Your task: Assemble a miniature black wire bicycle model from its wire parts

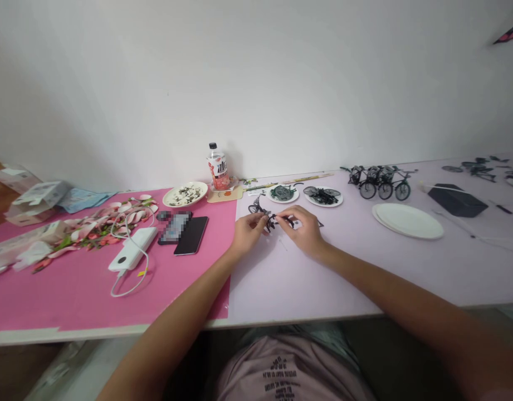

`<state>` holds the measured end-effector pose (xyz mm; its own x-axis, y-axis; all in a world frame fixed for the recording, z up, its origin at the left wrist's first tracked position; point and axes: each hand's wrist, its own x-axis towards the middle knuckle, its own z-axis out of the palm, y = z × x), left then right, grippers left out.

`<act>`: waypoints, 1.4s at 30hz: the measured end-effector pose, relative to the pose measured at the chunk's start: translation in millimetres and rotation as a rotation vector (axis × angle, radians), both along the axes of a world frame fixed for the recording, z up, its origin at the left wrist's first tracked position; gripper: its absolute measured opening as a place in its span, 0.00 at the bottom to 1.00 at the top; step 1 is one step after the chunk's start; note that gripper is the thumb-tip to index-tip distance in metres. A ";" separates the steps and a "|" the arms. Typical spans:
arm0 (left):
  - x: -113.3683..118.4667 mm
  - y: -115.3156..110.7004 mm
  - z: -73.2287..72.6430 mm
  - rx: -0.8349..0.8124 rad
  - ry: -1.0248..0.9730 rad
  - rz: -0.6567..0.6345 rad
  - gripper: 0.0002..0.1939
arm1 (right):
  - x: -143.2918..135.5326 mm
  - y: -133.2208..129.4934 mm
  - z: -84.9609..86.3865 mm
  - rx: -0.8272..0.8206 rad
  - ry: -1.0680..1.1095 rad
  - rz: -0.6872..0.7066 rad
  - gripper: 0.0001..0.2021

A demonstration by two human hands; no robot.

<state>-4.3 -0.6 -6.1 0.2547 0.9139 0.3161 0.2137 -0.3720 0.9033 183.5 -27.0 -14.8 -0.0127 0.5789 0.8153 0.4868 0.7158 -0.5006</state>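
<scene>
A miniature black bicycle (256,206) is between my hands above the pale lilac table surface. My left hand (248,229) is closed on it, thumb and fingertips pinching its dark frame. From the other side my right hand (303,227) pinches a small black part against the bicycle; the fingers hide most of it. A thin pin-like piece (283,245) lies on the table just below the hands. Behind them stand a white plate (269,197) of dark green bicycle parts and another plate (340,201) with black parts.
Several assembled miniature bicycles (381,182) stand at the back right, near stacked white plates (410,221) and a dark block (457,200). Leftward are a bottle (218,170), a plate of small pieces (168,199), phones (191,236), a white power bank (133,249) and artificial petals (101,225).
</scene>
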 end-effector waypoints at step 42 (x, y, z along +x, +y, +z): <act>-1.3 0.0 -3.9 0.047 0.044 0.036 0.17 | 7.3 12.9 -11.1 -0.133 -0.046 0.061 0.04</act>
<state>-5.6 -0.6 -10.1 0.2370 0.9068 0.3485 0.2668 -0.4057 0.8742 190.8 -14.1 -25.9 -0.0866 0.6787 0.7293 0.4689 0.6737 -0.5713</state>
